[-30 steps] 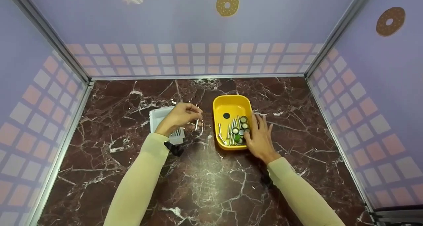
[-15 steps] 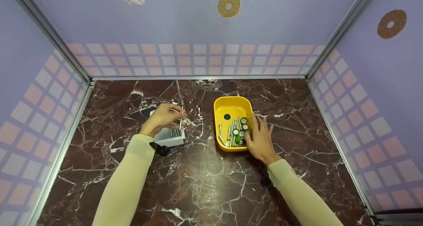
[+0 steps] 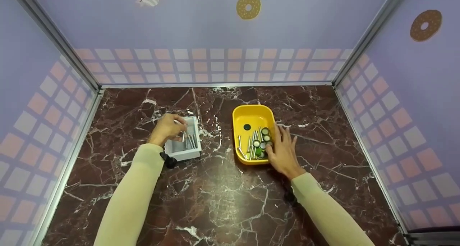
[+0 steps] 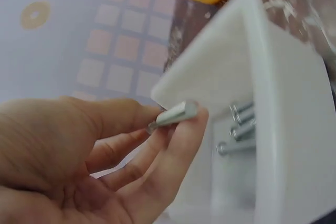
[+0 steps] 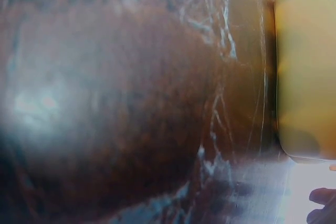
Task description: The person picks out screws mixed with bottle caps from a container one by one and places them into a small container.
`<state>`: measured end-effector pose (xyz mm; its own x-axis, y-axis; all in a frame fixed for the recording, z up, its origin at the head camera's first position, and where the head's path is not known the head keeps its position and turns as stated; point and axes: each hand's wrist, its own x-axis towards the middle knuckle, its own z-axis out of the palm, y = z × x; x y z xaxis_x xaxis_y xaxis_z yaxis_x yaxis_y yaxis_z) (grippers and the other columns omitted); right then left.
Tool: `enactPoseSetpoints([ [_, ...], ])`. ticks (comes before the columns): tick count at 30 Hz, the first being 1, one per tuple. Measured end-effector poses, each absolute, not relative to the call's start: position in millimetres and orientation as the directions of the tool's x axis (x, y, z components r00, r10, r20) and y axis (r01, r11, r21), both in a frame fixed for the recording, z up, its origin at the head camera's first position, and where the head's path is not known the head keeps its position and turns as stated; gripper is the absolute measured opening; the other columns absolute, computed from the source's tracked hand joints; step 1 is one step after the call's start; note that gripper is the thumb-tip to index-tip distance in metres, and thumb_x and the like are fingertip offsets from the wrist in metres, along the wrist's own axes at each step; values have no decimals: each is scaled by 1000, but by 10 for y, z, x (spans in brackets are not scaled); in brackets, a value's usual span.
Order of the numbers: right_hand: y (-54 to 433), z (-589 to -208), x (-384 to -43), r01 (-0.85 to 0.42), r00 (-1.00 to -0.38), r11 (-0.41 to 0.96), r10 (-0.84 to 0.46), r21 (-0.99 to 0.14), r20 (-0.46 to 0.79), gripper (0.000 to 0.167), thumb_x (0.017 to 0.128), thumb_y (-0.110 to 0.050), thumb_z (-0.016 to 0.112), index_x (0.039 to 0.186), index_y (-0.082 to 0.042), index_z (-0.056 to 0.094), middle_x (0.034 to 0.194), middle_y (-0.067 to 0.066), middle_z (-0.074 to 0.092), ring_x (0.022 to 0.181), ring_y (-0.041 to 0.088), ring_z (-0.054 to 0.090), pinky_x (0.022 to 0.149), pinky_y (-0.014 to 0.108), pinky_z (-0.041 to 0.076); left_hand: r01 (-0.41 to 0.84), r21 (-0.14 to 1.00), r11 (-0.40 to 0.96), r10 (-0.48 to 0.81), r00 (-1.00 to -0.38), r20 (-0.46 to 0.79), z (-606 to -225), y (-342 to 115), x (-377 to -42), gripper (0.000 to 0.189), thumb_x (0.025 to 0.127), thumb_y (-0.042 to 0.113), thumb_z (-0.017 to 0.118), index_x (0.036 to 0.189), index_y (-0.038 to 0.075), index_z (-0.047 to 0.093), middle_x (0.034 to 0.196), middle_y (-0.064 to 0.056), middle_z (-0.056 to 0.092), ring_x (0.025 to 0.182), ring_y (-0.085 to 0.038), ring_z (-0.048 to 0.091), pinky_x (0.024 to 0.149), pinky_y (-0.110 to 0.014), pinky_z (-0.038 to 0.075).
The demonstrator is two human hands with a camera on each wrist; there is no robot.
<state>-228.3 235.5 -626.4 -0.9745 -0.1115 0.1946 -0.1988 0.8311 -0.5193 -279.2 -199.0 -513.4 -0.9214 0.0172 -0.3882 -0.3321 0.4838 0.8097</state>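
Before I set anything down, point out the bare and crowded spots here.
Bare tabletop lies between the white box and the yellow bin, behind both to the back wall, and in front between the sleeves. Crowded: the yellow bin's near half, strewn with bolts and caps; the white box, partly under the left hand.

Bright yellow, that tub (image 3: 253,119), against a dark maroon surface (image 3: 222,188) veined in white! Pale grey-white box (image 3: 184,155), silvery bolts (image 3: 192,142), cream sleeves (image 3: 124,199); and the lilac wall (image 3: 201,30), checked pink and white, sports speckled golden-brown doughnuts (image 3: 241,8).
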Motion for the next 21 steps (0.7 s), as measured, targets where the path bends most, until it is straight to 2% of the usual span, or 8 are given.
enactPoseSetpoints([
  [2,2360,-6255,-2288,-197,-975,833,-113,-517,189,88,108,-27,61,186,-10,24,183,35,36,176,63,23,137,92,8,-277,757,591,-15,-943,-333,-5158,-1991,-2804,29,105,1,72,133,-7,77,114,-24,75,64,-10,74,62,-23,68],
  [5,2363,-6236,-2295,-195,-976,833,-114,-518,184,89,108,-27,62,186,-10,23,183,36,36,176,63,22,137,92,7,-182,646,741,-35,-972,-233,-5193,-1968,-2815,25,104,2,72,126,-5,82,127,-37,77,56,-9,69,54,-20,60],
  [7,2364,-6226,-2302,-197,-976,830,-114,-521,187,89,108,-27,61,186,-10,23,183,36,36,176,63,22,137,92,6,-132,591,796,-30,-983,-180,-5203,-1942,-2805,24,103,2,72,123,-4,84,137,-40,74,63,-15,70,57,-24,58],
  [9,2362,-6221,-2310,-200,-975,828,-115,-524,191,88,108,-27,61,186,-10,24,182,37,36,176,64,22,137,92,6,-95,545,833,-24,-991,-135,-5210,-1918,-2792,22,103,2,72,120,-4,85,141,-40,73,76,-26,76,67,-33,62],
  [12,2358,-6229,-2314,-203,-974,828,-119,-523,191,89,108,-27,62,186,-10,24,182,36,36,176,64,21,137,92,7,-70,510,858,-17,-994,-108,-5218,-1890,-2772,19,103,0,73,117,-5,86,138,-39,72,102,-45,78,86,-53,68],
  [14,2356,-6236,-2306,-200,-976,829,-120,-523,184,89,108,-28,62,186,-11,23,182,36,36,177,63,21,137,92,7,-60,483,874,-16,-995,-95,-5225,-1877,-2777,15,101,-1,76,112,-6,86,133,-39,75,113,-53,79,96,-62,68],
  [18,2352,-6253,-2287,-187,-979,832,-113,-522,170,90,108,-29,61,187,-11,22,182,35,37,177,63,21,138,91,6,-49,422,905,-10,-995,-94,-5233,-1840,-2813,11,98,-4,78,105,-10,84,125,-41,79,114,-58,80,97,-68,69],
  [21,2349,-6260,-2280,-183,-980,832,-110,-523,167,90,108,-29,61,187,-11,22,182,34,37,177,63,22,138,91,6,-44,377,925,-9,-995,-95,-5246,-1806,-2835,15,98,-7,75,110,-14,81,123,-43,78,113,-60,81,93,-70,70],
])
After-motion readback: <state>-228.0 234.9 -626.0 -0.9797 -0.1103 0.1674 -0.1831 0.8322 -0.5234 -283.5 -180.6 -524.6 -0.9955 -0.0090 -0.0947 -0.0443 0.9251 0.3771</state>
